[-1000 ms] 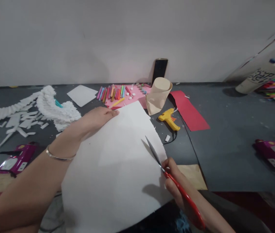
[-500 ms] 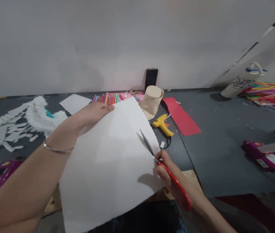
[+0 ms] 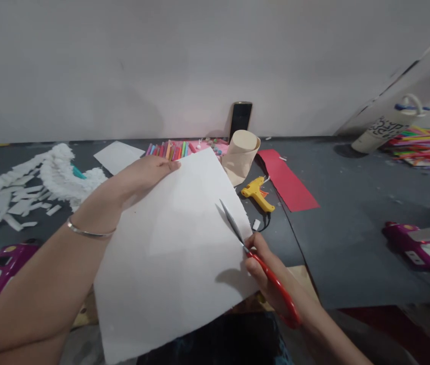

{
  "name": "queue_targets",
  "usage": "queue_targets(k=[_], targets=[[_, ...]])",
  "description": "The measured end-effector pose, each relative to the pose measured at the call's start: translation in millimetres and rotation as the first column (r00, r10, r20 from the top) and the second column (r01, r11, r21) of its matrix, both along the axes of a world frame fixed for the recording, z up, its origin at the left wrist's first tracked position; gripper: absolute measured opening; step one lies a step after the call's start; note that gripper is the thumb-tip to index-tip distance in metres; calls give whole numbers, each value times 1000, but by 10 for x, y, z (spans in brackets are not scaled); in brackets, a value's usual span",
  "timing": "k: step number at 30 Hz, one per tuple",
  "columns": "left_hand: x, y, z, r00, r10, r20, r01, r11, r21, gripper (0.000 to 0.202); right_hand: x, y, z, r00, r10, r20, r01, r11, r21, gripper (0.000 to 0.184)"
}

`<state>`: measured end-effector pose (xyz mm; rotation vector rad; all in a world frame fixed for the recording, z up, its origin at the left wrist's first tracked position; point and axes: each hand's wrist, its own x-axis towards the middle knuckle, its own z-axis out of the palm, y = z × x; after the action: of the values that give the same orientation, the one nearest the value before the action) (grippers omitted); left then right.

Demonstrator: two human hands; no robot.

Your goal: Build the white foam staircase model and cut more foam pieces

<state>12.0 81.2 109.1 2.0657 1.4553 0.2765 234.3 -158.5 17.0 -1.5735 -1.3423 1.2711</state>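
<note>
A large white sheet of paper (image 3: 172,253) hangs tilted over the table's front edge. My left hand (image 3: 150,175) pinches its far left edge, thumb on top and the fingers hidden underneath. In my right hand (image 3: 266,263) are red-handled scissors (image 3: 271,276), gripped near the sheet's right edge. One metal blade lies over the paper, pointing away from me; the other blade is out of sight, and I cannot tell whether it is beneath the sheet. Just beyond the right edge lie a yellow glue gun (image 3: 258,193) and a rolled beige piece (image 3: 240,154).
A red paper strip (image 3: 290,182) lies right of the glue gun. Coloured pens (image 3: 171,150), a leaning phone (image 3: 240,119) and white paper scraps (image 3: 13,203) are at the back and left. Purple devices (image 3: 420,246) and a tumbler (image 3: 380,132) stand right.
The view has shifted slightly, so the table things appear a little higher and further right. Both hands, the paper and the scissors keep almost the same position relative to each other.
</note>
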Motion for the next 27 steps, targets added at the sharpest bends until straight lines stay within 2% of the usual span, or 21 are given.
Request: queue_targets(k=[6, 13, 22, 27], targets=[[9, -11, -8, 999, -13, -37, 13, 1000, -5, 49, 7, -27, 41, 998, 11, 67, -13, 1000, 22, 37], [15, -11, -17, 998, 22, -59, -24, 999, -29, 50, -3, -36, 38, 1000, 12, 17, -12, 1000, -15, 38], [-35, -66, -14, 997, 2, -75, -4, 1000, -26, 56, -15, -44, 78, 998, 53, 19, -51, 996, -79, 41], [-31, -12, -47, 995, 12, -98, -15, 999, -28, 54, -28, -60, 111, 1000, 21, 4, -20, 992, -122, 44]])
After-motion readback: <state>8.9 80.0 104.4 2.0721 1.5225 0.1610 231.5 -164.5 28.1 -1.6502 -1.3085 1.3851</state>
